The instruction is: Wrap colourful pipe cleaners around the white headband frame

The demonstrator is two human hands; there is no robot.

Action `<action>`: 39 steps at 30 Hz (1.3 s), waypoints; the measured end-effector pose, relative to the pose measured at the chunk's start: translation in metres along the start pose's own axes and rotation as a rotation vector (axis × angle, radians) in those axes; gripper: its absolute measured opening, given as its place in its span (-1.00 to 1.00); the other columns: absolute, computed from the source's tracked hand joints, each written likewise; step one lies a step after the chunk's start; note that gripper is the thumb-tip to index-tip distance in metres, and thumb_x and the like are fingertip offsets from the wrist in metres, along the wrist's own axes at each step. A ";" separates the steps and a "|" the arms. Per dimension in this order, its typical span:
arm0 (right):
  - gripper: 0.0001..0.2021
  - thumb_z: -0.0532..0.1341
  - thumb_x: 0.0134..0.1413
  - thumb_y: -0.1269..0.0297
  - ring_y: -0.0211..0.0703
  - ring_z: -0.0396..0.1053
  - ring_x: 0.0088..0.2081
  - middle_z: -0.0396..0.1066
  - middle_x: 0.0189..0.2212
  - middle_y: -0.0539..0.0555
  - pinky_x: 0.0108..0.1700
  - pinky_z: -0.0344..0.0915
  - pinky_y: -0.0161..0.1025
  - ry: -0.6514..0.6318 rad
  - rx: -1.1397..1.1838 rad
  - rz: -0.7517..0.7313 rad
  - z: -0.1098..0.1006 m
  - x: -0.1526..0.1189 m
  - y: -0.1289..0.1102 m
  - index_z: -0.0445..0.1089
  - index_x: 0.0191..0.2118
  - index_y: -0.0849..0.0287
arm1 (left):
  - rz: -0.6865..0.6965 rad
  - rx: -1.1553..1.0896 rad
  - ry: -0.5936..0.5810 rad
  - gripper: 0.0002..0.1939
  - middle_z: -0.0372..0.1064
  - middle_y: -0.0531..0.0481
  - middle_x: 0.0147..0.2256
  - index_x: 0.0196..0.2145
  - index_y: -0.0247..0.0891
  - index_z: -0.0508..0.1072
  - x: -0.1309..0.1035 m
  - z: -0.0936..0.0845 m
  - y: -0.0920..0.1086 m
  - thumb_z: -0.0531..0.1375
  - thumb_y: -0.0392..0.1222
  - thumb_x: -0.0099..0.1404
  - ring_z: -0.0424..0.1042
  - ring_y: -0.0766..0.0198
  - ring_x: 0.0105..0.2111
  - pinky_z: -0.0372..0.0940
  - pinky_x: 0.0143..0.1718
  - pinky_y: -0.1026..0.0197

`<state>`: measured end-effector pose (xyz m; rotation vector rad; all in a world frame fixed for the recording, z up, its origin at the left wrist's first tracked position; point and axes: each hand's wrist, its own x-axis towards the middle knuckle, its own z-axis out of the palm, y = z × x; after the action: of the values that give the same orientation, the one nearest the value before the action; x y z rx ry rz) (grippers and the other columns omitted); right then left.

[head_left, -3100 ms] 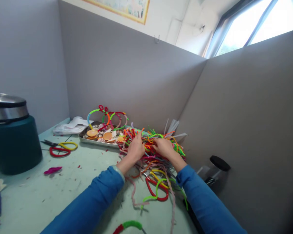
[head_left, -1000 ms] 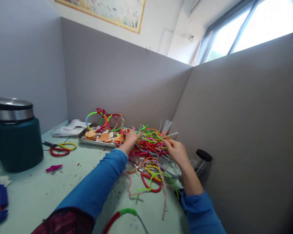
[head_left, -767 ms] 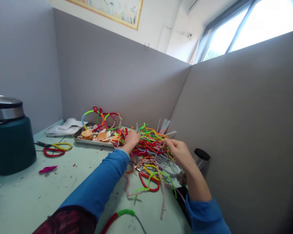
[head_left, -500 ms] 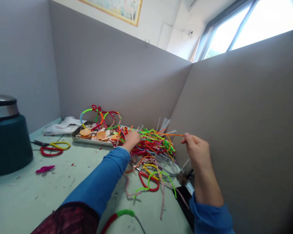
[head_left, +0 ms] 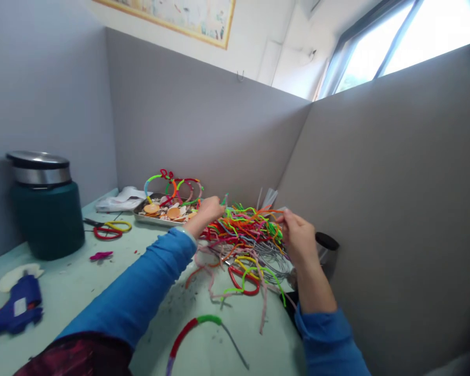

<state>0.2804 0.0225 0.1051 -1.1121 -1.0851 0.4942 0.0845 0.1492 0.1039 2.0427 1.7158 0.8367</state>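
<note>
A tangled pile of coloured pipe cleaners [head_left: 241,227] lies on the table in front of both hands. My right hand [head_left: 301,237] is at its right side, thumb and finger pinched on an orange pipe cleaner [head_left: 272,211] that runs back into the heap. At the pile's upper left, my left hand [head_left: 209,211] has closed fingers, with a green pipe cleaner [head_left: 223,200] at the fingertips. Closer to me lies a curved wire [head_left: 235,344] partly wrapped in red, green and purple.
Red-and-yellow scissors [head_left: 246,282] lie under loose strands; another pair of scissors [head_left: 112,230] is at left. A metal tray [head_left: 156,221] holds shell-like pieces and wrapped rings. A dark green flask [head_left: 47,219] and blue glue gun [head_left: 21,308] stand left. Grey partitions [head_left: 203,125] enclose the table.
My left hand has come up slightly out of the pile, a green strand now at its fingertips. My right hand has moved left toward the heap with the orange pipe cleaner. The view has shifted left.
</note>
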 end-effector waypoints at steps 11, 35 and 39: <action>-0.56 0.05 0.11 -0.06 -0.25 0.17 -0.50 0.26 -0.60 -0.02 -0.45 0.08 -0.32 -0.445 -0.250 -0.173 0.048 -0.067 0.037 0.35 -0.54 0.21 | 0.099 -0.511 -0.354 -0.59 0.16 0.10 -0.66 -0.42 -0.36 0.49 -0.123 -0.011 -0.021 0.13 0.11 0.19 0.09 0.41 -0.66 0.04 -0.58 0.31; -0.77 0.41 -0.21 0.27 -0.41 0.18 -0.60 0.37 -0.52 -0.04 -0.58 0.18 -0.41 -0.542 0.712 0.448 0.041 -0.104 0.078 0.38 -0.42 0.19 | 0.077 -0.441 -0.111 -0.47 0.24 0.06 -0.58 -0.29 -0.35 0.61 -0.186 0.019 -0.113 0.14 0.19 0.09 0.12 0.35 -0.53 0.01 -0.50 0.31; -0.73 0.43 -0.25 0.25 -0.43 0.15 -0.64 0.36 -0.58 -0.08 -0.65 0.10 -0.45 -0.308 0.654 0.375 0.037 -0.091 0.092 0.35 -0.44 0.19 | 0.087 -0.409 -0.191 -0.46 0.10 0.11 -0.65 -0.29 -0.36 0.61 -0.190 0.017 -0.107 0.15 0.20 0.08 0.03 0.37 -0.58 -0.06 -0.53 0.30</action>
<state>0.2249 0.0056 -0.0165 -0.6589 -0.8707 1.2508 -0.0052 -0.0111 -0.0143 1.8579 1.2428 0.9004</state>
